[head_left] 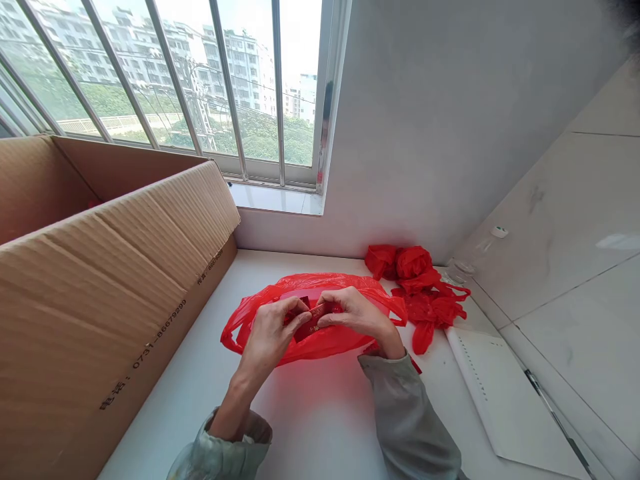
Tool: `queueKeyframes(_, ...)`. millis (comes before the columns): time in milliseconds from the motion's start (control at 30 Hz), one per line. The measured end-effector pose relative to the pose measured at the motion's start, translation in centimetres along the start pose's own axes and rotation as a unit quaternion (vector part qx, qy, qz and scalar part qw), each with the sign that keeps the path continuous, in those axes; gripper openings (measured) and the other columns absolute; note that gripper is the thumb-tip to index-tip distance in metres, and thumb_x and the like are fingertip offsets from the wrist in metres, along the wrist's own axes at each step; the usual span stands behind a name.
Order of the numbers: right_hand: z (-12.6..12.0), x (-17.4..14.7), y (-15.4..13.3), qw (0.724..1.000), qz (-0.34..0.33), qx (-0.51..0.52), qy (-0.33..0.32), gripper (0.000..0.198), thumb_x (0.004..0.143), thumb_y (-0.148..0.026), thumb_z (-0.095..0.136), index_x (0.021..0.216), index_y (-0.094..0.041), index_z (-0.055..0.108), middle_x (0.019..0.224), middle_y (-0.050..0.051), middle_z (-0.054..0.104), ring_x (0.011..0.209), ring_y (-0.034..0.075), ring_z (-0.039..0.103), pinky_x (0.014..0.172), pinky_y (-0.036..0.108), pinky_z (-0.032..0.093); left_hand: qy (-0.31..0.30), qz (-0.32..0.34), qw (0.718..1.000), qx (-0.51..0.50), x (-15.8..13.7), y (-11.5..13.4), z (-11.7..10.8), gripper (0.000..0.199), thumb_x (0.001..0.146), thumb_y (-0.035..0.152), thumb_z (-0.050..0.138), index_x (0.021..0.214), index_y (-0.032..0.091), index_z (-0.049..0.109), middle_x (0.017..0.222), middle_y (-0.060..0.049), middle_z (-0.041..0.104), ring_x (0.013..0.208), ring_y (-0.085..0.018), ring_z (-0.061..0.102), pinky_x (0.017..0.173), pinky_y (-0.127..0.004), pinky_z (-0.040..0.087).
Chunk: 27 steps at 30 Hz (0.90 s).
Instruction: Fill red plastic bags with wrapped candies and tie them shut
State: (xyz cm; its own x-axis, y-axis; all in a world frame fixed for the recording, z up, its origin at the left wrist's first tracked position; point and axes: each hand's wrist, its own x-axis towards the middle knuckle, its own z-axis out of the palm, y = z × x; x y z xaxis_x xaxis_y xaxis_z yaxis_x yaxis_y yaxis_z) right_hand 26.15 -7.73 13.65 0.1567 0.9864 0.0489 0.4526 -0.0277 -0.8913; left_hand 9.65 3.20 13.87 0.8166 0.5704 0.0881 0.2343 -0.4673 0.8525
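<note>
A red plastic bag (pixel 325 345) lies spread on the white table with its mouth facing up. Over that mouth my left hand (pixel 273 327) and my right hand (pixel 355 313) meet, fingers pinched from both sides on a small dark red packet (pixel 316 317). Light printed characters show on the packet, though my fingers cover its edges. More dark red pieces seem to lie in the bag beneath, partly hidden by my hands. Under my right wrist a bit of red material (pixel 373 348) pokes out.
On the left stands a large open cardboard box (pixel 150 293). Several bunched red plastic bags (pixel 420 280) lie at the back right, near a clear bottle (pixel 465 263). A white notebook (pixel 510 400) and a pen (pixel 557 423) are along the right wall. A barred window (pixel 225 87) is behind.
</note>
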Motion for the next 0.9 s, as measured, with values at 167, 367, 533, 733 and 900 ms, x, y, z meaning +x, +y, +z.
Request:
queueKeyframes(167,-0.13,-0.03,-0.10,1.000,-0.002,0.009,0.003,0.009,0.078,-0.020,0.069,0.073,-0.020,0.061,0.074,-0.003,0.068,0.074,0.015,0.062,0.068,0.025,0.046,0.002,-0.007,1.000,-0.024,-0.07,-0.11,0.08,0.027,0.087,0.041,0.055,0.073,0.020,0.063,0.071,0.001,0.069,0.066,-0.018,0.063,0.064,-0.028,0.045)
queueKeyframes(367,-0.21,-0.17,-0.21,1.000,-0.009,0.023,0.002,0.008,0.077,-0.013,0.064,0.074,-0.020,0.062,0.078,-0.001,0.073,0.077,0.016,0.066,0.072,0.025,0.049,-0.025,0.001,0.998,-0.059,-0.10,-0.36,-0.02,0.022,0.085,0.040,0.055,0.081,0.020,0.064,0.079,-0.001,0.071,0.071,-0.020,0.067,0.065,-0.029,0.052)
queueKeyframes(533,-0.27,-0.14,-0.09,1.000,-0.016,0.022,0.009,0.007,0.080,-0.017,0.064,0.079,-0.020,0.070,0.074,-0.001,0.071,0.073,0.015,0.065,0.070,0.025,0.049,0.010,0.006,0.999,-0.041,0.12,-0.41,-0.24,0.015,0.081,0.033,0.057,0.076,0.021,0.063,0.077,0.000,0.069,0.075,-0.019,0.064,0.068,-0.028,0.048)
queueKeyframes(733,0.08,0.18,-0.21,0.999,-0.038,0.002,0.034,0.013,0.085,-0.023,0.063,0.077,-0.019,0.072,0.075,-0.001,0.069,0.073,0.014,0.061,0.070,0.024,0.045,-0.011,0.004,1.000,-0.024,-0.09,-0.21,-0.02,0.019,0.080,0.036,0.057,0.072,0.022,0.066,0.072,0.001,0.070,0.068,-0.019,0.062,0.065,-0.029,0.045)
queueKeyframes(900,0.06,0.33,0.06,0.998,-0.046,-0.001,0.050,0.016,0.085,-0.024,0.063,0.072,-0.019,0.070,0.068,-0.001,0.065,0.066,0.013,0.057,0.063,0.023,0.043,0.000,-0.008,0.999,-0.035,-0.07,0.17,0.11,0.021,0.081,0.037,0.057,0.073,0.021,0.068,0.072,0.001,0.072,0.068,-0.018,0.064,0.065,-0.028,0.046)
